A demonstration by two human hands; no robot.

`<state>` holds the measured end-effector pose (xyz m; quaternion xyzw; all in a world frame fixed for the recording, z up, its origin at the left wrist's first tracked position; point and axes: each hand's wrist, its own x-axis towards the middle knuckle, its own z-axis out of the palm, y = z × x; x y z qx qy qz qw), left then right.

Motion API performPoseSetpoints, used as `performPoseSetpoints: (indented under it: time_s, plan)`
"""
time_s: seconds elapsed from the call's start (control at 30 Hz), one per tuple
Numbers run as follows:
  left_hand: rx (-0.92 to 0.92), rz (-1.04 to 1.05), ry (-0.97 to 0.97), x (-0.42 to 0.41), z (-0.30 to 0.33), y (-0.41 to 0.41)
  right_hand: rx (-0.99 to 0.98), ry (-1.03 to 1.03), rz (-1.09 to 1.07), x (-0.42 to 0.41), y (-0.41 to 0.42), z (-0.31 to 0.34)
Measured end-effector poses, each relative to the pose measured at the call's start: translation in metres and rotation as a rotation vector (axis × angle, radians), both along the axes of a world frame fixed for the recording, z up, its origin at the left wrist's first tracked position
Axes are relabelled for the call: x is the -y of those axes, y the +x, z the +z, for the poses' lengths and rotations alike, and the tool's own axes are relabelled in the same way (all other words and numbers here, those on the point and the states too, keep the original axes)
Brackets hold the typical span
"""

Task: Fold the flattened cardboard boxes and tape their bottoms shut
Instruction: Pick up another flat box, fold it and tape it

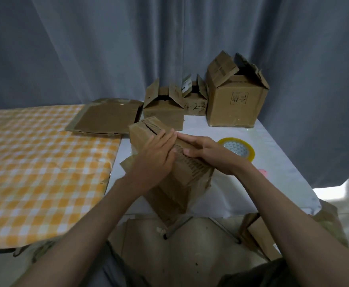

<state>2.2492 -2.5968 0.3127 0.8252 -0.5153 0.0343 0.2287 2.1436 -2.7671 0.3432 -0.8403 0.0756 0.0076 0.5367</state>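
Five cardboard boxes show on the tabletop [273, 141]: three erected boxes with open top flaps at the back, namely a large box [235, 104], a middle box [195, 104] and a small box [163, 110]; one flattened box [105, 119] lying on the checkered cloth [35, 162]; and one box being folded [169, 183], standing at the tabletop's near edge. One roll of tape [238, 149] lies just right of it. Both forearms reach forward and converge. The left hand [155, 156] and right hand [206, 154] lie close together, fingers straight, pressing the folded box's upper flaps flat.
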Motion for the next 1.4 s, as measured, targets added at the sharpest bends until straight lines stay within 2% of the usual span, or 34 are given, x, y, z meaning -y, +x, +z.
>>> performPoseSetpoints:
  time_s: [0.1,0.27,0.33,0.4,0.47,0.53,0.6,0.73,0.9,1.07,1.2,1.4]
  plan:
    - [0.026,-0.097,0.083,-0.017,0.004,0.011,-0.008,0.063,0.017,0.002,0.001,-0.004]
    - [0.03,-0.216,0.207,-0.033,0.01,0.019,-0.032,0.028,0.053,0.003,0.0,0.004]
    - [0.062,-0.21,0.248,-0.034,0.013,0.019,0.047,-0.067,-0.128,0.01,-0.005,0.004]
    - [0.077,-0.186,0.254,-0.033,0.014,0.017,0.099,-0.287,-0.433,0.03,-0.014,-0.004]
    - [0.07,-0.156,0.251,-0.033,0.014,0.012,-0.052,-0.494,-0.567,0.055,-0.028,-0.016]
    - [0.05,-0.129,0.227,-0.031,0.011,0.005,-0.326,-0.626,-0.51,0.068,-0.045,-0.031]
    - [0.062,-0.099,0.175,-0.029,0.008,-0.002,-0.442,-0.748,-0.459,0.068,-0.056,-0.044]
    - [0.144,-0.011,0.11,-0.023,0.002,-0.018,-0.242,-0.817,-0.565,0.064,-0.062,-0.054]
    - [0.163,-0.013,0.133,-0.016,0.003,-0.027,0.014,-0.591,-0.688,0.058,-0.067,-0.036]
    - [0.031,-0.089,0.216,-0.015,0.02,-0.014,0.231,-0.482,-0.634,0.039,-0.073,0.004]
    - [-0.023,-0.049,0.094,-0.011,0.028,-0.015,0.313,-0.484,-0.572,0.023,-0.072,0.025]
    - [-0.056,-0.022,-0.137,-0.003,0.038,-0.015,0.338,-0.56,-0.503,0.016,-0.071,0.037]
